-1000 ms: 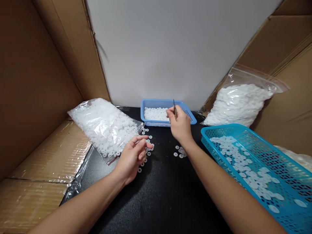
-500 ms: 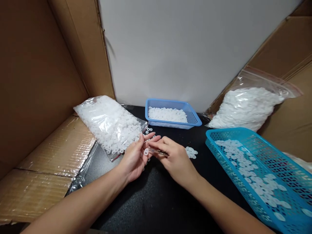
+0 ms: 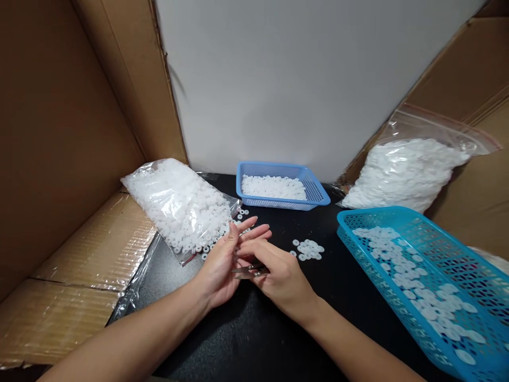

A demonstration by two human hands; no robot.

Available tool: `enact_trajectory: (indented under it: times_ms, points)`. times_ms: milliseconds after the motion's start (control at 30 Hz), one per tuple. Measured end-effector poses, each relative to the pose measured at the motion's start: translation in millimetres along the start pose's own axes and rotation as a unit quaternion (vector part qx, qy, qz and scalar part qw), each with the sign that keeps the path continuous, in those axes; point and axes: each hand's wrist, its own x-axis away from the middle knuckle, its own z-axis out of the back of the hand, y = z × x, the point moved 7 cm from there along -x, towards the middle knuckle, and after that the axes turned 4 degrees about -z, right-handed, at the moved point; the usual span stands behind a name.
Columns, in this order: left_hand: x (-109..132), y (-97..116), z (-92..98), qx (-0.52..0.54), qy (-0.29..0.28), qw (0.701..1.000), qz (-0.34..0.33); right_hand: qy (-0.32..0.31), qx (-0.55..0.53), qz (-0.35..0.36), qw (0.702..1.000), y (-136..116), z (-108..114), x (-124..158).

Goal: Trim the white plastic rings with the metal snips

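Observation:
My right hand (image 3: 278, 276) grips metal tweezers (image 3: 248, 271), tips pointing left into my left palm. My left hand (image 3: 228, 262) is held palm-up over the black table (image 3: 258, 339), fingers stretched toward the right hand, touching it. Whether a small white ring lies in the left palm I cannot make out. A small heap of white rings (image 3: 308, 249) lies on the table just right of the hands. More loose rings (image 3: 242, 215) lie by the mouth of a clear bag of rings (image 3: 178, 204) to the left.
A small blue basket (image 3: 318, 193) with white rings stands at the back. A large teal basket (image 3: 421, 233) with flat white discs stands right. A second clear bag of white parts (image 3: 401, 172) leans on cardboard behind it. Cardboard walls (image 3: 59, 132) enclose the left and right.
My right hand came back from the small blue basket with the tweezers and now meets my left hand; both hands drew slightly nearer to me.

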Motion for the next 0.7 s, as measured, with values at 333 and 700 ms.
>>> enact_trajectory:
  times_ms: [333,700]
  points:
    - [-1,-4,0.5,0.006,-0.011,1.000,0.028,0.020,-0.007,0.002,1.000,-1,5,3]
    - [-2,-3,-2.0,0.073,-0.009,0.996,0.058,0.051,-0.043,0.002,0.998,-7,4,6]
